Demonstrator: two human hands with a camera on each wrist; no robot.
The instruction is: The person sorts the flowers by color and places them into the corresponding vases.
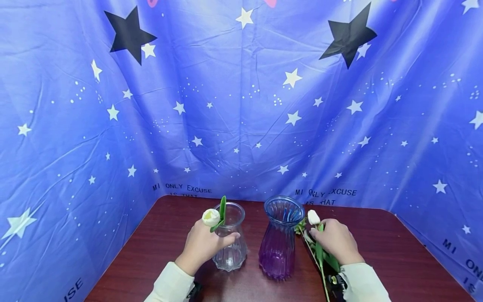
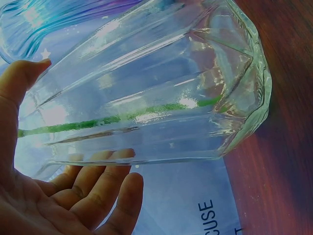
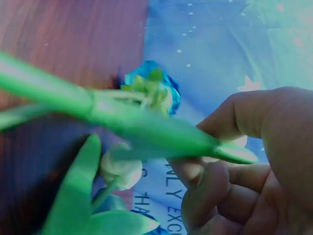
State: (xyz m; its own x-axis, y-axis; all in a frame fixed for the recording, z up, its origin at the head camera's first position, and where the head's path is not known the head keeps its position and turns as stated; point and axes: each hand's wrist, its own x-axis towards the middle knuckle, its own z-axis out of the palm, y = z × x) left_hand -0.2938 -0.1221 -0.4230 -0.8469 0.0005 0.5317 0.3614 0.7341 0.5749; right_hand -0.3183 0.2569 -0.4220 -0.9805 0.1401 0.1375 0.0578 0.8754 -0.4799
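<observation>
In the head view a clear glass vase point(image 1: 230, 247) stands upright, and my left hand point(image 1: 203, 243) holds it from the left, thumb at the near side. The left wrist view shows the fingers point(image 2: 100, 188) curled behind the glass and a green stem point(image 2: 117, 117) inside. A white tulip bloom point(image 1: 210, 217) with green leaves rises at its rim. My right hand point(image 1: 336, 241) pinches a green-stemmed tulip point(image 3: 151, 132) between thumb and fingers; its bloom is mostly hidden in the right wrist view. A white tulip bloom point(image 1: 313, 217) shows beside the right fingers in the head view.
A blue-and-purple glass vase point(image 1: 278, 247) stands between the hands. In the right wrist view another white tulip point(image 3: 122, 169) and a blue flower point(image 3: 151, 85) lie beyond the held stem. A starry blue cloth point(image 1: 241, 105) hangs around the dark red table point(image 1: 124, 260).
</observation>
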